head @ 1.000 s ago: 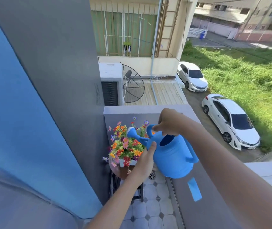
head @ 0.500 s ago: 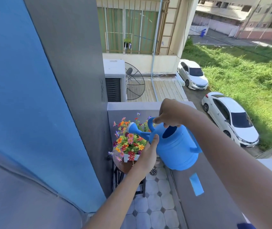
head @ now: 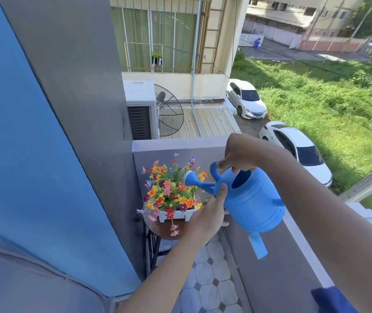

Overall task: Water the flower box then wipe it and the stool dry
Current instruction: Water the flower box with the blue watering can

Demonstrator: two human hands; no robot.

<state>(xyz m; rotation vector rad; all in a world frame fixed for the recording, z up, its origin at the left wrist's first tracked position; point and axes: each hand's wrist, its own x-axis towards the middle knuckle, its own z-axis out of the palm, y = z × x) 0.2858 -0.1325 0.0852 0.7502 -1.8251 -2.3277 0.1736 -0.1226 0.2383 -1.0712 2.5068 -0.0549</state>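
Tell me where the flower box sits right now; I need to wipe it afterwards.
In the head view, the flower box sits left of centre on the round stool, against the grey wall, just under the watering can spout.

Narrow balcony: grey wall (head: 78, 109) and blue panel (head: 22, 154) on the left, pale octagonal floor tiles (head: 209, 288), grey parapet (head: 277, 267) on the right. Beyond: neighbouring building with barred green windows (head: 157, 39), air-conditioner unit (head: 138, 96), satellite dish (head: 169, 111). Two white cars (head: 246, 99) beside sunlit grass (head: 327, 98).
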